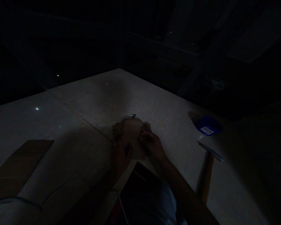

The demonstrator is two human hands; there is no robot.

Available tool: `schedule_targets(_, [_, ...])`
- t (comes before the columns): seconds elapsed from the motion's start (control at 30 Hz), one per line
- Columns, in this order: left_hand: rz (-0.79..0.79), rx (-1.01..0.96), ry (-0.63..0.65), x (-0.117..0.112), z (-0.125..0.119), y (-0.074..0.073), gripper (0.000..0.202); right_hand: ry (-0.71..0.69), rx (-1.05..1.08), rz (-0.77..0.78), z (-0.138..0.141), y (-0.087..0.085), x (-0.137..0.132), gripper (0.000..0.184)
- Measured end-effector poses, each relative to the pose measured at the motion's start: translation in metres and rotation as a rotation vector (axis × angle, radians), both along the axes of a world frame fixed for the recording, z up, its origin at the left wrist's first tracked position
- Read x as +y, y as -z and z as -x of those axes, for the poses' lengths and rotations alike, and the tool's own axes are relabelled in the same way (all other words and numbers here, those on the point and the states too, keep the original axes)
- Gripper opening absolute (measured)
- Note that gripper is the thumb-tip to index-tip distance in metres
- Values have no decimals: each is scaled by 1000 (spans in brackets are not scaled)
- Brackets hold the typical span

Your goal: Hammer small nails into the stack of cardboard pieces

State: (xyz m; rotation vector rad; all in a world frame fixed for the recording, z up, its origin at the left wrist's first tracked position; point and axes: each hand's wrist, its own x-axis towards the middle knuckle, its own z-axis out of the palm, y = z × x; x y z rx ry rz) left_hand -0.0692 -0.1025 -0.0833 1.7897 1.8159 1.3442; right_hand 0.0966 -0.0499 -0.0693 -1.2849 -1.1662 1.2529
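The scene is very dark. A small brown cardboard piece lies on a pale table near its front edge. My left hand rests on the piece's left side, with a ring on one finger. My right hand presses on its right side with fingers curled as in a pinch; what they hold is too dark to name. A tiny dark object sits just beyond the cardboard's far edge.
A hammer with a wooden handle lies to the right, and a blue lidded container stands behind it. A flat brown cardboard strip lies at the left. The background beyond the table is black.
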Motion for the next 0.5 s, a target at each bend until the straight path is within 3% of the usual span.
schedule_targets(0.2, [-78, -42, 26, 0, 3, 0, 54, 18, -24, -57, -7, -2, 1, 34])
schedule_targets(0.37, [-38, -4, -43, 1, 3, 0, 56, 193, -253, -196, -28, 5, -5, 42])
schedule_targets(0.5, [-1, -90, -35, 12, 8, -1, 65, 258, -283, -102, -41, 10, -16, 56])
